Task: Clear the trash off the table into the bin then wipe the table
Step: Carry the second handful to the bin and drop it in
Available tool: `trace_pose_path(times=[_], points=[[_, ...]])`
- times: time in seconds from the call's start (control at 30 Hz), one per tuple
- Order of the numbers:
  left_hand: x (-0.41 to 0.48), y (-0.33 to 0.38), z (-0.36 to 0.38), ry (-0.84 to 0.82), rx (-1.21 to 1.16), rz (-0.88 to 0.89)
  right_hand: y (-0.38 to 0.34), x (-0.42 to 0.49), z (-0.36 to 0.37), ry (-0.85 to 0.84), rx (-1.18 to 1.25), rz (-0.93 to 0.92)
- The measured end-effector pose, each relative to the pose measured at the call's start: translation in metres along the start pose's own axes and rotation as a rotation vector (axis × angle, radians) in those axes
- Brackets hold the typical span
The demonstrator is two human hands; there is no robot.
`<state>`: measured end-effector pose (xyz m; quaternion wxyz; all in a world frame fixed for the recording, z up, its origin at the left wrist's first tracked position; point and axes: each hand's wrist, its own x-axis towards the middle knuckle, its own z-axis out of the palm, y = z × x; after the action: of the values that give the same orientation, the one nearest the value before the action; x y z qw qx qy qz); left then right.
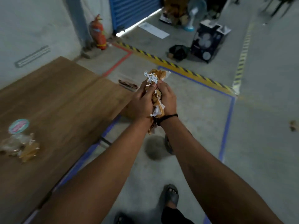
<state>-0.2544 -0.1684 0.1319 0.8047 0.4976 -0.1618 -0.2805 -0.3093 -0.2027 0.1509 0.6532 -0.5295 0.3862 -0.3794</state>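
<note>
A bundle of trash point(156, 78), brown wrappers mixed with white shredded paper, is squeezed between both my hands out over the concrete floor, just past the right corner of the wooden table point(64, 97). My left hand point(140, 102) and my right hand point(168, 99) press it from either side. On the table's left part lies more trash: a round teal and pink lid point(18, 126) and a heap of clear and brown wrappers point(21, 147). No bin shows in view.
Blue tape point(226, 126) marks a rectangle on the floor. Farther off stand a red fire extinguisher point(98, 33), a dark carton point(208, 41), a fan point(194, 13) and a black bag point(178, 51). My sandalled foot point(169, 196) is below.
</note>
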Motion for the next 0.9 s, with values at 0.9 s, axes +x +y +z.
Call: trace_pose_path(times=[0.9], points=[[0.050,-0.529,0.098,-0.062,0.228,-0.445,0.360,0.210,-0.314,0.537,0.262,0.271]])
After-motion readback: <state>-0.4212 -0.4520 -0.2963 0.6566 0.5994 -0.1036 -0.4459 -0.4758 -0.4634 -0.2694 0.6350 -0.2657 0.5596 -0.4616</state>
